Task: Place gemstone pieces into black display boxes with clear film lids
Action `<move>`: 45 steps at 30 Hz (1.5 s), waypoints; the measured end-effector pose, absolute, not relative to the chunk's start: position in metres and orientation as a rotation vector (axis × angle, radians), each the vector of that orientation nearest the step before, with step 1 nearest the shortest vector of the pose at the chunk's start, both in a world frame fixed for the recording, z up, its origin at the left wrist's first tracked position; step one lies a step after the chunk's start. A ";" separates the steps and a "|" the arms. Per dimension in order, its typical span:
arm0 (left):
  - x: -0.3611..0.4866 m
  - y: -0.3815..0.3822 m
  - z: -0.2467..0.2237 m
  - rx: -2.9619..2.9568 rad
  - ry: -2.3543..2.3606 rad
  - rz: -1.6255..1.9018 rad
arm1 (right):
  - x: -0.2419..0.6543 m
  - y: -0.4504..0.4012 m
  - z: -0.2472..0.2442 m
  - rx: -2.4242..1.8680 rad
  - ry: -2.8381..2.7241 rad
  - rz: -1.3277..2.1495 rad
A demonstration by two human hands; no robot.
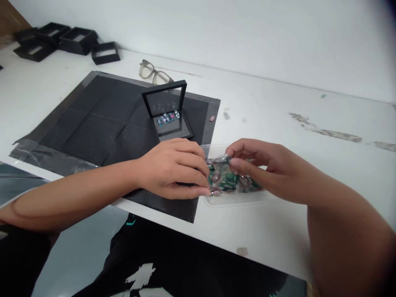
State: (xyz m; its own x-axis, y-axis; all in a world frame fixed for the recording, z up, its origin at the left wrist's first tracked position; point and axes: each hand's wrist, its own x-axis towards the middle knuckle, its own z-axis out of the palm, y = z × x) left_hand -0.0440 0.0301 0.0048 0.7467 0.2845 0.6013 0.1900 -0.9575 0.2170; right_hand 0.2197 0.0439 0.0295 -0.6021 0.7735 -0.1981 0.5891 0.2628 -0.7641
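A clear plastic tray (216,201) holds many loose false nails (230,179), green, brown and glittery. At the tray's left end is my left hand (177,169), its fingers curled over the rim and the thumb low beside them. My right hand (262,165) reaches in from the right, with thumb and index finger pinched on a shiny false nail (223,158) above the pile. Behind my left hand stands an open black display case (175,133) with its windowed lid raised. Several decorated blue false nails (166,119) are lined up inside it.
A black mat (93,111) lies under the case. Eyeglasses (154,74) rest beyond it. Several black box frames (78,40) are piled at the far left by the wall. One pinkish nail (212,118) lies on the mat's right edge. The white table (293,165) has worn patches.
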 end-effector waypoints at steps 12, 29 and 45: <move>-0.043 0.030 0.004 2.756 0.357 1.039 | 0.216 0.044 0.028 -1.167 -2.083 1.460; -0.042 0.028 0.005 2.737 0.455 1.178 | 0.210 0.035 0.031 -0.868 -1.783 1.462; -0.042 0.026 0.001 2.724 0.531 1.190 | 0.205 0.031 0.028 -1.084 -1.923 1.349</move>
